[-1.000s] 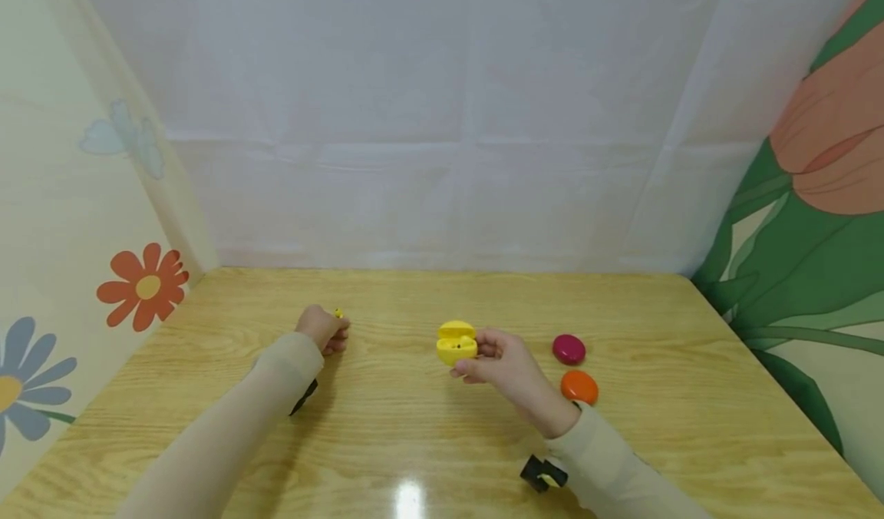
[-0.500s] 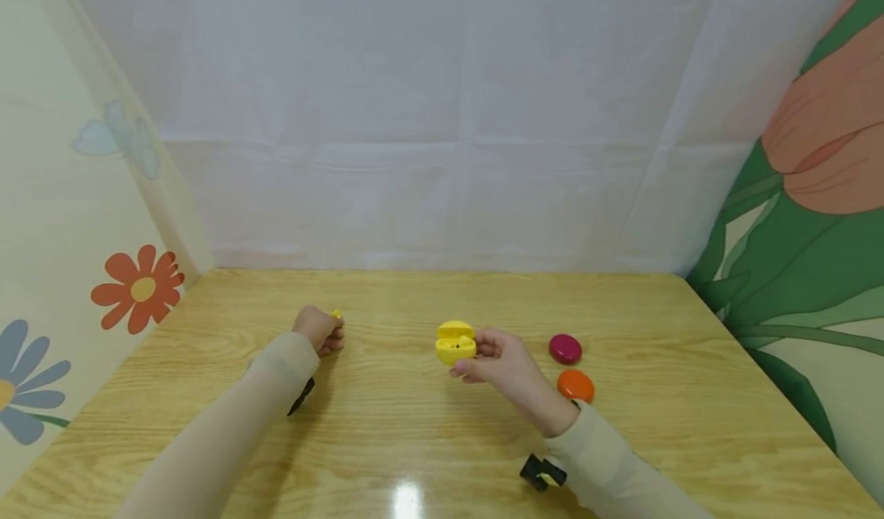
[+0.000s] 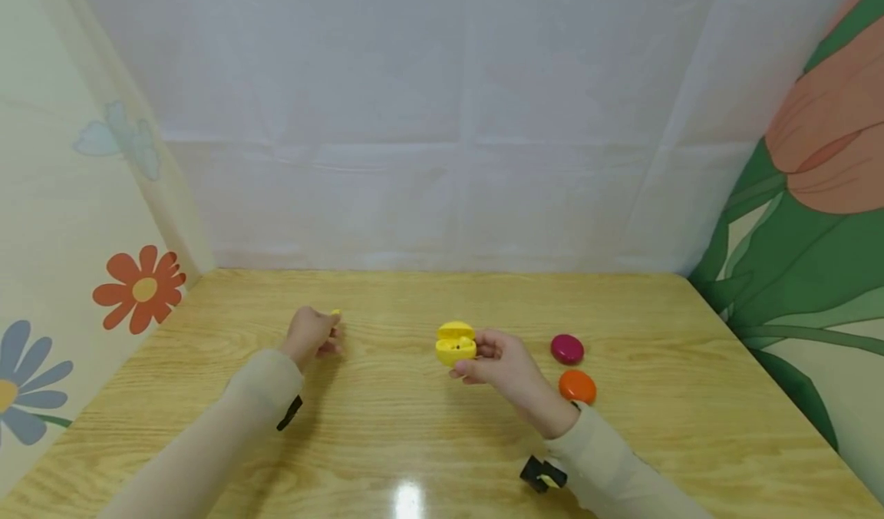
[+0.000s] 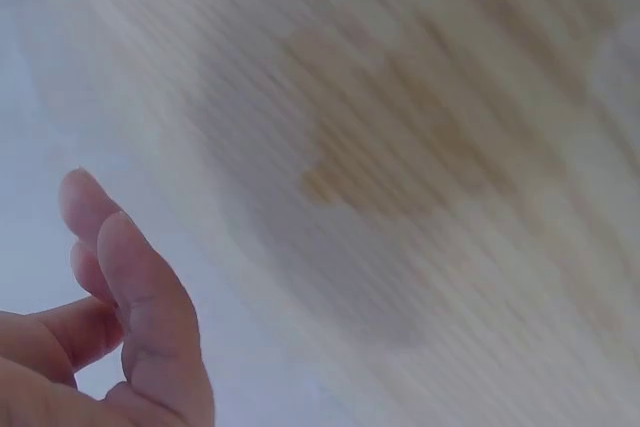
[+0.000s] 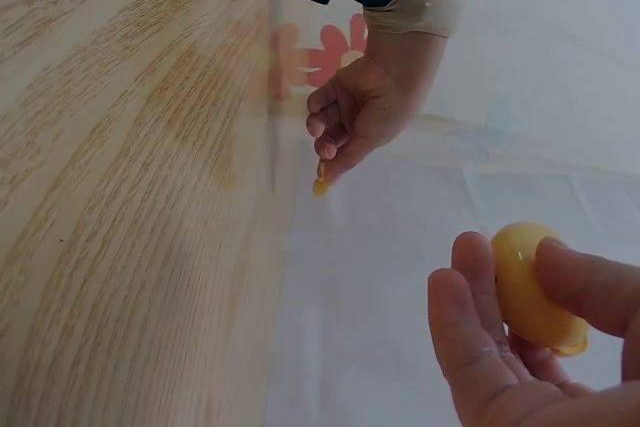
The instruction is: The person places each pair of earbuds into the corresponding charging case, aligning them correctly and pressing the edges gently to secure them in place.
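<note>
In the head view, my right hand holds a yellow earbud case above the table, its lid raised and a small dark spot inside. The right wrist view has the thumb and fingers on opposite sides of the case. Off to the left, my left hand pinches a small yellow earbud between thumb and index finger. That earbud points downward out of the pinch in the right wrist view. In the left wrist view the fingers are seen at lower left, and the earbud does not show.
Right of the right hand, a magenta round case and an orange round case lie on the wood-grain table. A white sheet hangs behind, with flower-printed cloth on both sides. Black straps sit at the wrists.
My left hand has drifted slightly left, its wrist and sleeve lower, and the earbud has turned in its fingertips. The right hand and the yellow case stay nearly still.
</note>
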The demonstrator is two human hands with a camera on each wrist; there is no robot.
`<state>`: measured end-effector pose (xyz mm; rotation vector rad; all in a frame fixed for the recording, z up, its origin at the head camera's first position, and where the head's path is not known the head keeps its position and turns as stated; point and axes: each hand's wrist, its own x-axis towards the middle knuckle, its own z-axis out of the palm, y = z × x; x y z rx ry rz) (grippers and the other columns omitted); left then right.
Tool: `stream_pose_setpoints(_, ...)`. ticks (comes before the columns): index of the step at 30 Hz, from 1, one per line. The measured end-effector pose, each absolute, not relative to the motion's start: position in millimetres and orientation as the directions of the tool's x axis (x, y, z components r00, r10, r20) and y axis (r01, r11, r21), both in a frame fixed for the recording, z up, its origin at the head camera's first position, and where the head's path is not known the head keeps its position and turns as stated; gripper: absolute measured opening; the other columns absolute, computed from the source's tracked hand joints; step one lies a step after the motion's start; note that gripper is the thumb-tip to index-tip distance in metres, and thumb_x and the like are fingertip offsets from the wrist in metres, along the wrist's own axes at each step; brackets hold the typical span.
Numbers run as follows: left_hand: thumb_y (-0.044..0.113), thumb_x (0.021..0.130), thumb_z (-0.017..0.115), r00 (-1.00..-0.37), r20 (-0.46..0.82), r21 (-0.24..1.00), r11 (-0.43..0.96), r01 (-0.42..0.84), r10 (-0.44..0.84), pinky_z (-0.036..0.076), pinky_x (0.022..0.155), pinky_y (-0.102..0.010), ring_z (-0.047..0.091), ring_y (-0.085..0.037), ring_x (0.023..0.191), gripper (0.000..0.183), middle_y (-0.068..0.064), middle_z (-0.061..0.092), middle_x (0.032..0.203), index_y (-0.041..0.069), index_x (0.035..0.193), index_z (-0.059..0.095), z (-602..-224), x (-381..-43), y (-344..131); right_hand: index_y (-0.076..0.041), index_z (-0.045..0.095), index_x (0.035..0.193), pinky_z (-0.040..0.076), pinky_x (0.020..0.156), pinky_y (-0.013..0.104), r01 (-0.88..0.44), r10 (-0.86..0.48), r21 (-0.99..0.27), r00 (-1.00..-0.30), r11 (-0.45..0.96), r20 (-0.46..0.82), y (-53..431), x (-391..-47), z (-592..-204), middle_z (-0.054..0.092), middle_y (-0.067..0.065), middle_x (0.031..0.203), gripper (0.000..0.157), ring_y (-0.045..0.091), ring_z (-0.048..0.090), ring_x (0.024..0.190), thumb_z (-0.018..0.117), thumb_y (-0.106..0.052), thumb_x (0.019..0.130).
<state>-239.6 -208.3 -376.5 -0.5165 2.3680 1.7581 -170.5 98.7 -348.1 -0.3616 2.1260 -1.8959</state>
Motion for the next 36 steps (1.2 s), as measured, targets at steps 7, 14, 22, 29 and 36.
stream_pose_setpoints(7,0.016,0.103,0.048,-0.946,-0.293,0.893,0.314,-0.323,-0.141,0.047,0.049,-0.023,0.061,-0.011,0.050,0.041,-0.008,0.062,0.076,-0.017,0.128,0.048,-365,-222,-197,0.015,0.053,0.120,0.055,0.081,0.042,0.005,-0.351,-0.994,-0.935,0.113,-0.045,97,-170,-347,0.068,0.016,0.103,0.036,0.024,0.069,0.087,0.066,-0.002,0.091)
stream_pose_setpoints(14,0.016,0.103,0.049,-0.961,-0.244,0.907,0.320,-0.274,-0.133,0.049,0.047,-0.022,0.062,-0.011,0.049,0.043,-0.007,0.062,0.073,-0.018,0.129,0.048,-357,-212,-188,0.014,0.053,0.122,0.055,0.082,0.043,0.006,-0.345,-0.994,-0.938,0.111,-0.044,97,-169,-345,0.067,0.017,0.104,0.037,0.025,0.068,0.088,0.066,-0.002,0.091)
stream_pose_setpoints(22,0.019,0.103,0.049,-0.966,-0.212,0.926,0.286,-0.248,-0.150,0.048,0.047,-0.022,0.061,-0.010,0.049,0.039,0.000,0.057,0.067,-0.014,0.123,0.053,-357,-202,-179,0.014,0.053,0.121,0.053,0.084,0.048,0.011,-0.348,-0.994,-0.936,0.108,-0.048,97,-168,-343,0.068,0.017,0.105,0.036,0.026,0.069,0.089,0.066,-0.002,0.091)
stream_pose_setpoints(29,0.017,0.103,0.049,-0.968,-0.180,0.945,0.245,-0.219,-0.173,0.048,0.048,-0.022,0.062,-0.013,0.049,0.038,-0.002,0.056,0.067,-0.014,0.124,0.053,-354,-192,-169,0.014,0.053,0.121,0.054,0.084,0.047,0.012,-0.351,-0.995,-0.935,0.101,-0.047,97,-167,-343,0.067,0.017,0.104,0.036,0.025,0.068,0.089,0.066,-0.002,0.091)
stream_pose_setpoints(36,0.018,0.103,0.050,-0.968,-0.148,0.967,0.176,-0.185,-0.204,0.049,0.048,-0.023,0.057,-0.009,0.044,0.039,-0.002,0.053,0.062,-0.014,0.126,0.052,-355,-187,-159,0.014,0.053,0.120,0.055,0.082,0.042,0.009,-0.344,-0.995,-0.938,0.099,-0.043,97,-167,-344,0.067,0.017,0.103,0.035,0.028,0.068,0.090,0.065,-0.002,0.091)
